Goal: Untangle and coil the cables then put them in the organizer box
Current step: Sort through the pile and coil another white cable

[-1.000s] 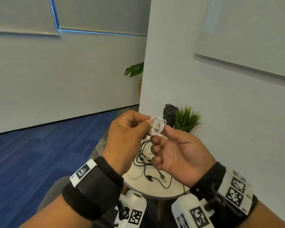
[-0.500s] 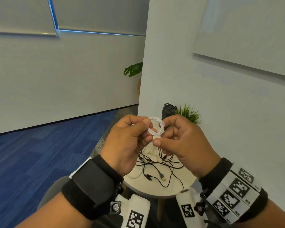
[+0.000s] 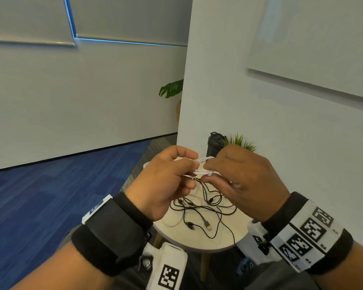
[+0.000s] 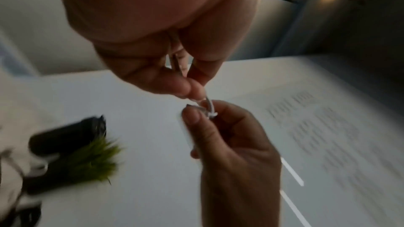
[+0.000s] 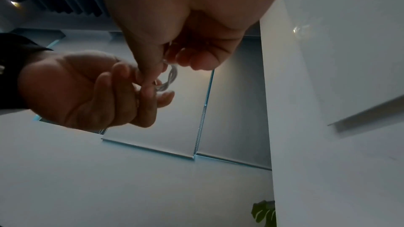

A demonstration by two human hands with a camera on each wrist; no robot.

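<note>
The small white cable coil (image 3: 204, 169) is up in the air over the round tabletop (image 3: 199, 237), pinched on both sides: left hand (image 3: 166, 181) has one end between thumb and fingers, right hand (image 3: 245, 181) grips the other. Below it a tangle of black cables (image 3: 203, 212) lies on the tabletop, with a black bottle (image 3: 215, 141) and little green plant (image 3: 242, 142) at the back against the wall.

An office: blue carpet tiles (image 3: 40, 206), roller blinds (image 3: 29, 19), a wall-mounted whiteboard (image 3: 314, 40).
</note>
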